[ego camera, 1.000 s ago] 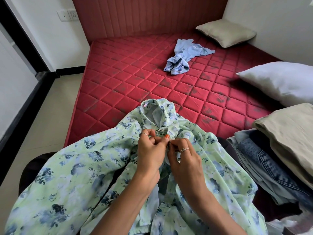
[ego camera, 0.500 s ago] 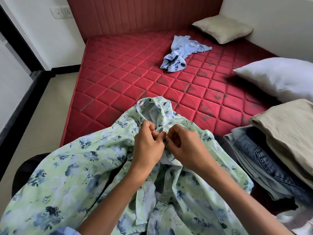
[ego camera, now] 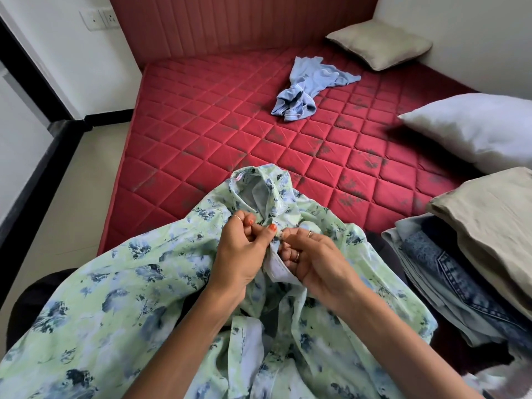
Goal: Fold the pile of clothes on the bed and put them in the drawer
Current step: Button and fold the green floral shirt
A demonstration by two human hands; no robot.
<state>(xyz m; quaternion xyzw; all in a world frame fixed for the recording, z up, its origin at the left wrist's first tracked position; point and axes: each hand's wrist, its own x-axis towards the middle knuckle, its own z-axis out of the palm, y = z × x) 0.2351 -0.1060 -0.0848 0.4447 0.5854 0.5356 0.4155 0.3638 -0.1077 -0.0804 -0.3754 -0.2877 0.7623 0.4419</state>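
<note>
A light green shirt with a blue floral print (ego camera: 109, 306) lies spread over the near end of the red quilted mattress (ego camera: 218, 139), collar pointing away from me. My left hand (ego camera: 244, 254) and my right hand (ego camera: 313, 257) meet just below the collar, each pinching one edge of the shirt's front placket at a button. A crumpled light blue garment (ego camera: 305, 90) lies further up the mattress. A stack of folded clothes (ego camera: 460, 283), with denim under a beige piece, sits at the right.
A white pillow (ego camera: 478, 131) lies at the right edge and a beige pillow (ego camera: 380, 44) in the far corner. The padded red headboard (ego camera: 230, 24) backs the bed. Pale floor (ego camera: 72, 197) runs along the bed's left side.
My hands stayed at the shirt's placket, with the fingers shifting slightly on the button. The camera tilted a little; the clothes on the bed did not move.
</note>
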